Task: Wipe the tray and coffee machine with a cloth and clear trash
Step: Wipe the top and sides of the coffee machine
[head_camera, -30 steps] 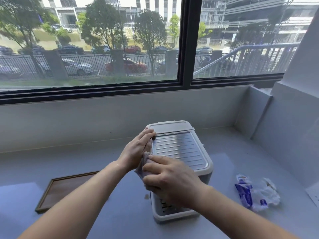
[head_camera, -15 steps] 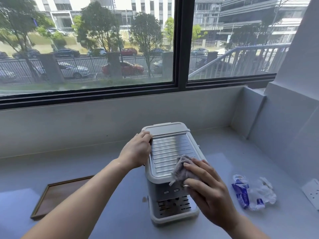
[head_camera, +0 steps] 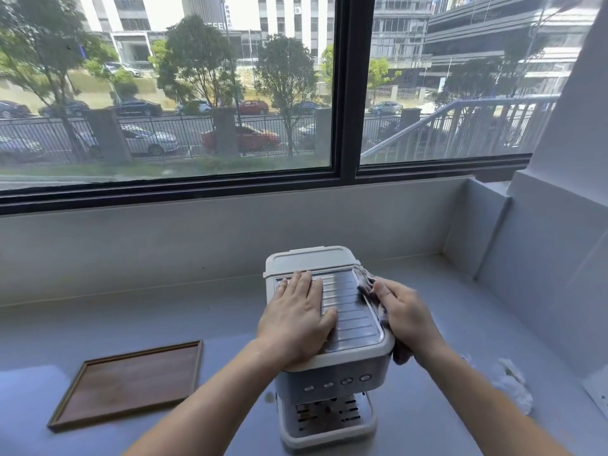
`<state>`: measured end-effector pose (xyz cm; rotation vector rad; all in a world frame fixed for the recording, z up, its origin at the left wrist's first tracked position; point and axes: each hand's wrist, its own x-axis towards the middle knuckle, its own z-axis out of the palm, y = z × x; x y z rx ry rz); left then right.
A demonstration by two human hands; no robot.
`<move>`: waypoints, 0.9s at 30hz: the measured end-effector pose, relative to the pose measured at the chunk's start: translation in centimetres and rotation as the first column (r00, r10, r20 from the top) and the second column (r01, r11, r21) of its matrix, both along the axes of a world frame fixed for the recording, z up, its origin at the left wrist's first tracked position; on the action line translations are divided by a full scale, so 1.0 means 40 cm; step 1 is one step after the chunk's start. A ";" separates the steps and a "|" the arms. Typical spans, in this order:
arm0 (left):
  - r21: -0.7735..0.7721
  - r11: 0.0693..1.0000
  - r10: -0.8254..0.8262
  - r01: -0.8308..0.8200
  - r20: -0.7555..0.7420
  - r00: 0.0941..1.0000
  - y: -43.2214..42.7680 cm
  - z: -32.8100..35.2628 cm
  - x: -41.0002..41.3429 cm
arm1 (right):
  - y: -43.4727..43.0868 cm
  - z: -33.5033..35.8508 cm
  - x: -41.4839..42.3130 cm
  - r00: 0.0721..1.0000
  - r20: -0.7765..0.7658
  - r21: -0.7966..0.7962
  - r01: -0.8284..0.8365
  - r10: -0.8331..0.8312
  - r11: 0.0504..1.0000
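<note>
A white coffee machine (head_camera: 332, 383) with a ribbed metal top stands on the grey counter in the middle. My left hand (head_camera: 296, 315) lies flat on the left part of its top, fingers straight. My right hand (head_camera: 406, 314) grips a grey cloth (head_camera: 365, 281) against the machine's upper right edge; more cloth hangs below the hand. A brown wooden tray (head_camera: 131, 383) lies flat on the counter to the left. Crumpled plastic trash (head_camera: 513, 386) lies to the right, partly hidden behind my right forearm.
The grey counter (head_camera: 197, 314) runs under a wide window, with a low wall behind and a white pillar at the right. A wall socket (head_camera: 598, 394) sits at the far right edge.
My left hand moved from the machine's left edge to lie flat on its top. My right hand carried the cloth from the front of the top to the right edge.
</note>
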<state>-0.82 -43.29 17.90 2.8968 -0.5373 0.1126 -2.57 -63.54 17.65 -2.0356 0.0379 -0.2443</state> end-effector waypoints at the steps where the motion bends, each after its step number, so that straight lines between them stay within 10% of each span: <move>1: 0.009 1.000 -0.001 0.001 0.003 1.000 0.001 0.001 0.000 | 0.002 0.008 0.039 1.000 0.004 -0.063 -0.017 0.018 0.998; 13: -0.046 0.999 -0.020 0.021 0.023 1.000 0.002 0.001 -0.003 | 0.139 0.110 0.409 0.995 -0.097 -0.691 -0.082 0.021 0.718; 21: -0.390 0.920 0.051 0.027 0.188 0.981 0.024 0.005 -0.026 | 0.343 0.148 0.389 0.812 -0.268 -0.430 -0.582 0.518 0.690; 24: -0.584 0.811 0.162 0.010 0.241 0.957 0.041 0.013 -0.032 | 0.284 0.177 0.363 0.841 -0.200 -0.243 -0.539 0.502 0.807; 27: -0.655 0.755 0.285 -0.026 0.292 0.913 0.069 0.043 0.015 | 0.175 0.159 0.325 0.954 -0.080 -0.398 -0.296 0.289 0.868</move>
